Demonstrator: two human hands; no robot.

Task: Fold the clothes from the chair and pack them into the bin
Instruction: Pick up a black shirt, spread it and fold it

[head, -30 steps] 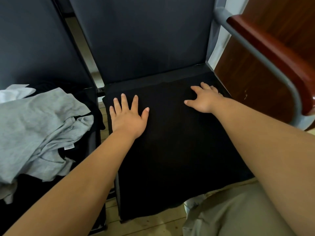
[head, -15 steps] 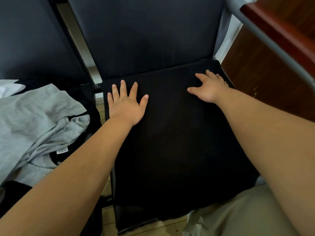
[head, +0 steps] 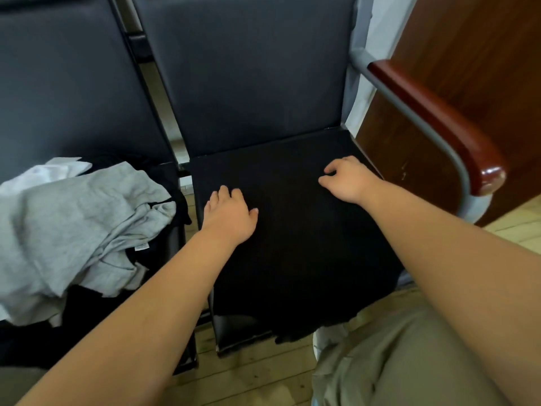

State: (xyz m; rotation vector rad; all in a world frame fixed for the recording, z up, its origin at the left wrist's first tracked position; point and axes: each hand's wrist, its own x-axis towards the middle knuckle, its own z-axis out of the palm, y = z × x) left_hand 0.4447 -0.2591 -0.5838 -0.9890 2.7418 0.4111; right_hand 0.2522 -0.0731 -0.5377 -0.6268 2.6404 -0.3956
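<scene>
The left hand (head: 231, 216) and right hand (head: 347, 180) are curling fingers onto the black cloth (head: 295, 259) on the chair seat (head: 234, 332), maybe pinching it. A fold is starting; next needs pulling the far edge nearer.

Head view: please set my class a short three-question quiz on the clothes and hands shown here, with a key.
1. True or false: the gray clothes lie on top of the black garment.
2. Fill in: the wooden armrest is on the person's ___ side.
3. The left hand and right hand both touch: A the gray clothes, B the black garment, C the wooden armrest.
Key: 1 false, they lie apart, to its left; 2 right; 3 B.
</scene>
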